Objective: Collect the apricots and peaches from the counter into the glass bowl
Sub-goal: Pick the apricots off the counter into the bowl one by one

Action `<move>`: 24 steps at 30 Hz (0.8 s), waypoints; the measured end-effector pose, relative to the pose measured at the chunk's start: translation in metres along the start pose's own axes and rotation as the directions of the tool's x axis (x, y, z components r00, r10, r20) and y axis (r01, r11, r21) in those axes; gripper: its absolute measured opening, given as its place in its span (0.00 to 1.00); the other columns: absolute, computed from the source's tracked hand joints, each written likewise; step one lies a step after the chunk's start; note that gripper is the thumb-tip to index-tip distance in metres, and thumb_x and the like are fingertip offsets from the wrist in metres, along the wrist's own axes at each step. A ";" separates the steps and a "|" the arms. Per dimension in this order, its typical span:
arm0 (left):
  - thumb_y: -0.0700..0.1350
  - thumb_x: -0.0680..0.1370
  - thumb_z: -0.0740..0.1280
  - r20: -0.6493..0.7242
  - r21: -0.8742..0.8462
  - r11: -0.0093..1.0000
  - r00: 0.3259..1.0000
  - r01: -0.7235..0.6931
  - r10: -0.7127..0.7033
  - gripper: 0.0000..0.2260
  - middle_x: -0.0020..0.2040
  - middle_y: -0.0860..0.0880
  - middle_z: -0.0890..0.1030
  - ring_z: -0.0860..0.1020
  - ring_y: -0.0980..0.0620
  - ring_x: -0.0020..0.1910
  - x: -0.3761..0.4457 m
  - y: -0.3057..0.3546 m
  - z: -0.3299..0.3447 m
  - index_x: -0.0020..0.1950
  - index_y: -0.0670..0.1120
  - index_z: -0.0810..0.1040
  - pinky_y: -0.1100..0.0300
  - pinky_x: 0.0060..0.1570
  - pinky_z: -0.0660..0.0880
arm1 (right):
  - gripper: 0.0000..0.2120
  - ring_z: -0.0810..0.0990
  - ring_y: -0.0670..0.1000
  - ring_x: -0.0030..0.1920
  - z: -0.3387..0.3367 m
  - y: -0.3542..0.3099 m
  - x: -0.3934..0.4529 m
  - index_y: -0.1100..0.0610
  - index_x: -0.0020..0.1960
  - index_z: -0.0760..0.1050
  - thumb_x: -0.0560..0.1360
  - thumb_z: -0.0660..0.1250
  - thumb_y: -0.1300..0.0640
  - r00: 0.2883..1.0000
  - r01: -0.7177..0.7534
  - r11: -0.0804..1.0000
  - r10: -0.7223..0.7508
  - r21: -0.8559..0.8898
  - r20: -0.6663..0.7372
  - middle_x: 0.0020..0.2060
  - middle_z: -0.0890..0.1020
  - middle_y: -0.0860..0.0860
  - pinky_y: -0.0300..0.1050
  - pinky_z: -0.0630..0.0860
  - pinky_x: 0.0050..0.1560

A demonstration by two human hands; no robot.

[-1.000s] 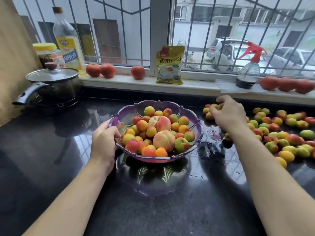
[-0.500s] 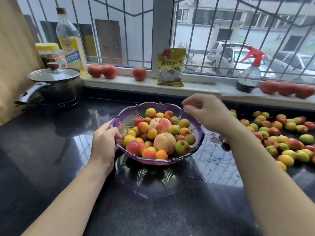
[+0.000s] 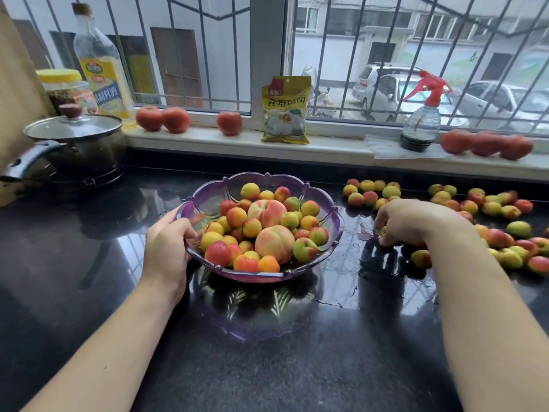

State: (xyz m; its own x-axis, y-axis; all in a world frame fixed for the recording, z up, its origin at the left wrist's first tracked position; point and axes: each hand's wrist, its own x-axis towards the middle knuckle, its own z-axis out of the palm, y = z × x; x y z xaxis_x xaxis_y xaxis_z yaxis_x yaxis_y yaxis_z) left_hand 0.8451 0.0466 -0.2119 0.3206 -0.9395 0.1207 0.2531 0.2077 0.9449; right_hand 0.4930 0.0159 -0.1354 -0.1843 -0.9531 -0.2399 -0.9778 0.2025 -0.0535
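The purple glass bowl [image 3: 326, 200] stands mid-counter, heaped with apricots and two larger peaches [image 3: 274, 243]. My left hand [image 3: 169, 245] grips its left rim, thumb inside the edge. My right hand [image 3: 416, 221] is down on the black counter to the right of the bowl, palm down, fingers curled around small apricots at the near edge of the loose pile. Several loose apricots [image 3: 518, 228] lie scattered to its right, and more apricots [image 3: 367, 185] lie behind it near the wall. What sits under the palm is hidden.
A lidded pot [image 3: 74, 144] stands at the back left, with an oil bottle [image 3: 101, 69] and a jar [image 3: 64, 87] behind it. The windowsill holds red fruits [image 3: 175, 118], a yellow packet [image 3: 285, 111] and a spray bottle [image 3: 420, 126]. The counter around the bowl is wet.
My right hand went from the counter pile to above the bowl, then back down onto the apricots on the right. My left hand stayed on the rim.
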 end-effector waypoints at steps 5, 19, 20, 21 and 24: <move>0.30 0.69 0.56 0.011 0.000 1.000 1.000 -0.006 0.006 0.10 0.35 0.47 0.77 0.76 0.49 0.37 -0.004 0.002 0.003 0.38 0.40 0.74 0.63 0.32 0.74 | 0.14 0.79 0.57 0.53 0.011 0.002 0.010 0.53 0.56 0.82 0.72 0.75 0.64 1.000 0.001 1.000 -0.001 -0.016 -0.021 0.53 0.81 0.53 0.48 0.79 0.53; 0.31 0.69 0.57 0.031 0.037 0.999 0.999 0.008 -0.009 0.11 0.38 0.44 0.80 0.79 0.46 0.39 -0.004 0.006 0.001 0.45 0.35 0.78 0.59 0.37 0.78 | 0.13 0.80 0.46 0.53 -0.010 -0.078 -0.027 0.52 0.63 0.76 0.79 0.70 0.52 0.816 0.547 0.744 -0.372 0.383 -0.443 0.52 0.81 0.46 0.40 0.78 0.52; 0.30 0.69 0.57 0.029 0.034 0.999 1.000 0.009 -0.010 0.12 0.39 0.42 0.79 0.78 0.45 0.40 -0.004 0.006 0.002 0.47 0.32 0.78 0.58 0.37 0.77 | 0.14 0.80 0.47 0.54 -0.002 -0.086 -0.025 0.51 0.64 0.76 0.79 0.69 0.52 0.804 0.557 0.760 -0.394 0.333 -0.446 0.54 0.81 0.46 0.41 0.78 0.53; 0.31 0.69 0.57 0.030 0.028 1.000 1.000 0.009 -0.010 0.14 0.41 0.41 0.79 0.77 0.44 0.41 -0.004 0.005 0.001 0.49 0.30 0.77 0.57 0.38 0.76 | 0.14 0.79 0.49 0.55 0.005 -0.092 -0.022 0.51 0.64 0.76 0.80 0.68 0.52 0.802 0.555 0.780 -0.410 0.289 -0.434 0.55 0.81 0.47 0.43 0.80 0.53; 0.35 0.63 0.59 0.045 0.006 1.000 0.999 0.023 -0.024 0.19 0.44 0.40 0.79 0.78 0.42 0.44 -0.001 0.005 0.001 0.50 0.32 0.80 0.53 0.43 0.76 | 0.14 0.77 0.51 0.57 0.018 -0.096 -0.015 0.50 0.65 0.76 0.80 0.67 0.50 0.814 0.535 0.822 -0.440 0.193 -0.380 0.55 0.80 0.49 0.50 0.80 0.55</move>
State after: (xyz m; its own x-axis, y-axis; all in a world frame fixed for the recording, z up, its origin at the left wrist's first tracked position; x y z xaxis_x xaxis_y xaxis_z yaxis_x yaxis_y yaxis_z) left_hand 0.8454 0.0485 -0.2070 0.2730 -0.9555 0.1118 0.2548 0.1839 0.9493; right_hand 0.5919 0.0147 -0.1443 0.2425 -0.9500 0.1969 -0.8836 -0.3001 -0.3595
